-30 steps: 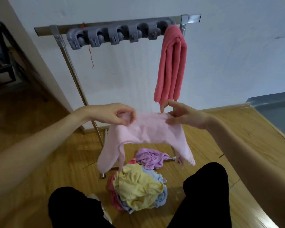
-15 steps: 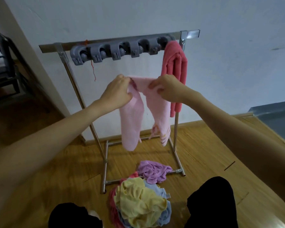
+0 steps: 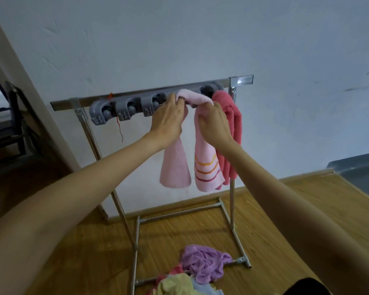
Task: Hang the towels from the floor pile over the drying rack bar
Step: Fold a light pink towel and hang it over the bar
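A pale pink towel (image 3: 205, 167) with orange and red stripes is draped over the drying rack bar (image 3: 136, 96), both ends hanging down. My left hand (image 3: 168, 118) grips its left fold at the bar. My right hand (image 3: 213, 122) grips its right fold just below the bar. A coral red towel (image 3: 232, 124) hangs at the bar's right end, touching the pink one. The floor pile (image 3: 192, 275) lies at the rack's foot with purple, yellow, blue and red towels.
A grey holder strip (image 3: 124, 108) with clips is fixed along the bar, a red thread dangling from it. The metal rack stands against a white wall on a wooden floor. A dark chair (image 3: 13, 124) stands at the left. My dark-clothed knee shows at the bottom right.
Both hands lifted the pink towel from waist height up to the bar and laid it over it, next to the red towel. The view tilted up with them.
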